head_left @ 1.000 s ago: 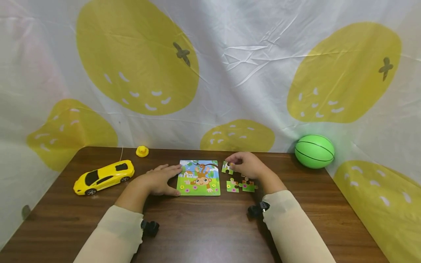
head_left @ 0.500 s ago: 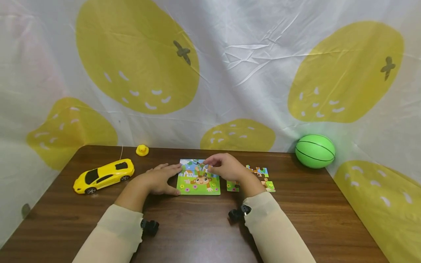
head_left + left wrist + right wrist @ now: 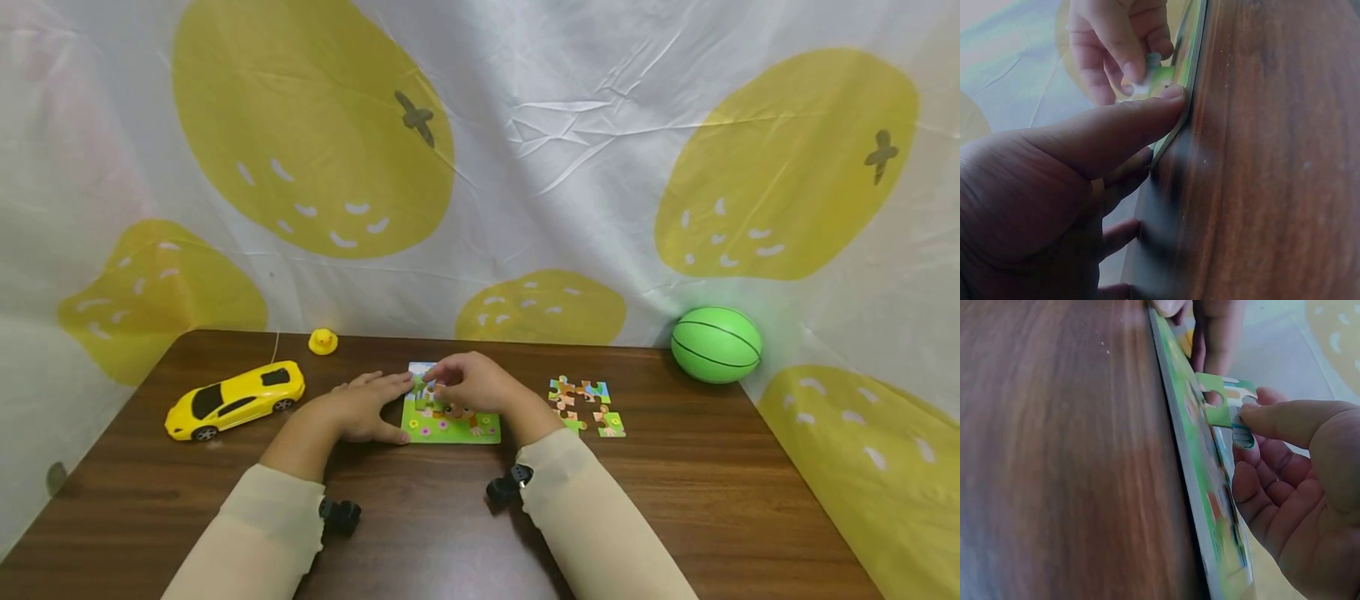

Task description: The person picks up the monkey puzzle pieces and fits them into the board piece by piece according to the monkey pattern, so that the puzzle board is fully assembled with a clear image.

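A puzzle board (image 3: 442, 433) with a cartoon monkey on green grass lies flat on the wooden table. My left hand (image 3: 360, 410) rests at its left edge, fingers spread and thumb on the near left corner. Over the upper left of the board, my right hand (image 3: 480, 387) pinches a jigsaw piece (image 3: 1225, 403) between thumb and fingers. The piece is green with white and teal parts, and stands tilted just above the board in the right wrist view. My right hand covers the board's upper right in the head view.
Several loose jigsaw pieces (image 3: 592, 390) lie right of the board. A yellow toy car (image 3: 236, 402) and a small yellow duck (image 3: 323, 342) are at the left. At the back right corner sits a green ball (image 3: 716, 344), near a fruit-printed cloth (image 3: 570, 217).
My right hand has carried the jigsaw piece left, from beside the loose pieces to above the board's left part. The left hand has stayed at the board's edge.
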### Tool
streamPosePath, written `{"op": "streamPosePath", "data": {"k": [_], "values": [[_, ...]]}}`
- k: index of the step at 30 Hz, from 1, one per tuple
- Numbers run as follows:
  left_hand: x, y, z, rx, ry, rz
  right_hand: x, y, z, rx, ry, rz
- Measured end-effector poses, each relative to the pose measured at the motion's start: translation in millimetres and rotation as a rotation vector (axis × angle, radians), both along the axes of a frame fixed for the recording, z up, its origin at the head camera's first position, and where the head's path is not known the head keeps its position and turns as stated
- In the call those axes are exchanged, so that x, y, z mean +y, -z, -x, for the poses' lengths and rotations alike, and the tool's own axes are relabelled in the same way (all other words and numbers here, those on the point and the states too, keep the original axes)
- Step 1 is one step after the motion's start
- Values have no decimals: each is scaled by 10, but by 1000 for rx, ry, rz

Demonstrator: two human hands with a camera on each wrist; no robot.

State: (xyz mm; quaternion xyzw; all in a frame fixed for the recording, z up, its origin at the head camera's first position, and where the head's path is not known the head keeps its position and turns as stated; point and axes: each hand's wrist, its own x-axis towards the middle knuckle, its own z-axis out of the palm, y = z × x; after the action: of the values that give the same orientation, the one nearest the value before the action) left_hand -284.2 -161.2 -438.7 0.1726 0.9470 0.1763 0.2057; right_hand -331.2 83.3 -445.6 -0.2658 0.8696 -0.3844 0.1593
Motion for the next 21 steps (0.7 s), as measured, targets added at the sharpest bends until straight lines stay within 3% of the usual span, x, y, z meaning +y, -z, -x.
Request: {"op": "streamPosePath", "data": {"k": [10,14,21], "values": [[-15,8,7,1,-1,-3,-136,-2,6,-18,-4,-95],[-17,17,12,5,2,-1,-169,12,14,36,0,-138],[-13,13,5,-2,0,-16,-182,30,10,29,12,-168]]}}
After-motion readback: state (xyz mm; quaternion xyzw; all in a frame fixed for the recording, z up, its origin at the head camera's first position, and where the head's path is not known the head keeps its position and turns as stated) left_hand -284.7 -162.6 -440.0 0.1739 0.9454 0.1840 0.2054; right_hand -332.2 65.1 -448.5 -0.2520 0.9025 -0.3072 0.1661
